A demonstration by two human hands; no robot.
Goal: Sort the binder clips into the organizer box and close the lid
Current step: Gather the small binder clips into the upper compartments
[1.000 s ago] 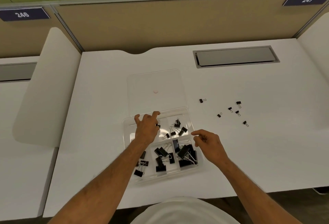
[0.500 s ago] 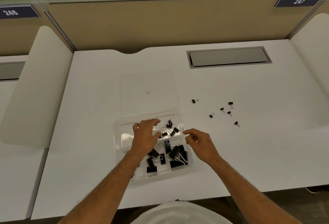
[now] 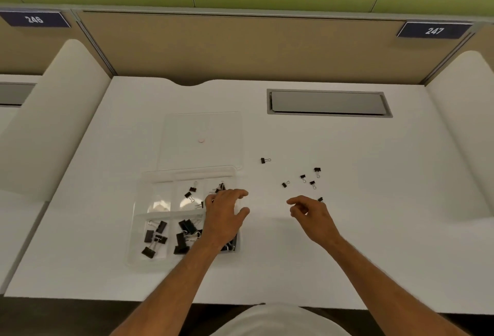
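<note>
Six small binder clips (image 3: 303,177) lie loose on the white bench (image 3: 374,202), scattered just beyond and beside the fingers of our right hand (image 3: 311,216); one of them, the nearest clip (image 3: 320,199), peeks out right behind those knuckles, and the lone clip (image 3: 265,160) sits farthest off, well beyond the gap between our two hands. Our right fingers (image 3: 294,202) are loosely curled with the forefinger reaching toward the thumb; they seem to pinch nothing, though the view there is too small for us to be certain. Our left hand (image 3: 224,215) hovers over the right-hand side of the clear organizer box (image 3: 139,218), its fingers (image 3: 240,193) spread and relaxed, the thumb out past the box wall; whether the palm touches the box we cannot tell. To the left of those fingers the compartments show through: large clips (image 3: 153,239) in the near row, two smaller ones (image 3: 190,193) in the far middle cell, a few more at the far right cell just under our fingertips. Beyond the fingers the transparent lid (image 3: 203,127) lies flat and open on the bench, hinged to the far edge of the box; further still a grey cable hatch (image 3: 328,103) is set into the bench, before a tan partition (image 3: 240,47).
</note>
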